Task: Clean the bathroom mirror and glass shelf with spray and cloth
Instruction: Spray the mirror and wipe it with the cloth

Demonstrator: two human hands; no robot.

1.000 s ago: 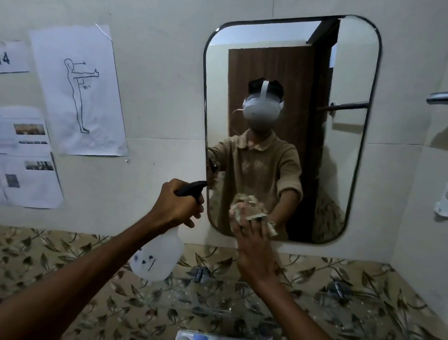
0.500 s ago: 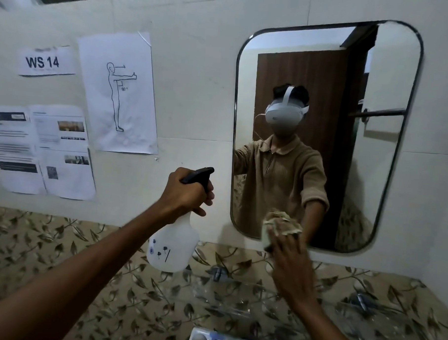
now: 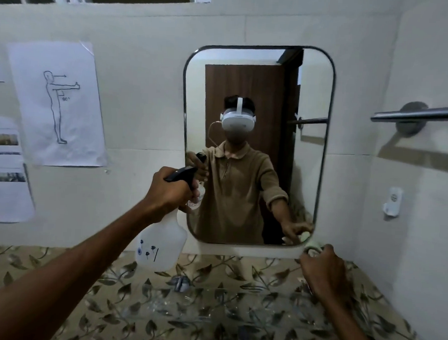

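Soft cloth [image 3: 312, 247] bunched in your right hand [image 3: 322, 270] at the mirror [image 3: 260, 76]'s lower right corner.
Your left hand [image 3: 169, 190] grips the light plastic spray bottle [image 3: 160, 244] by its neck.

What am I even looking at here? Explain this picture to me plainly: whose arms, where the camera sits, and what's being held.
The camera sits on a person's head, so the two arms reaching forward are their own. The mirror shows that person wearing a white headset. The left hand grips a clear spray bottle by its black trigger, nozzle toward the glass. The right hand holds a pale cloth against the mirror's lower right corner. Below lies a glass shelf over leaf-patterned tiles. Paper sheets hang left, a towel bar right.
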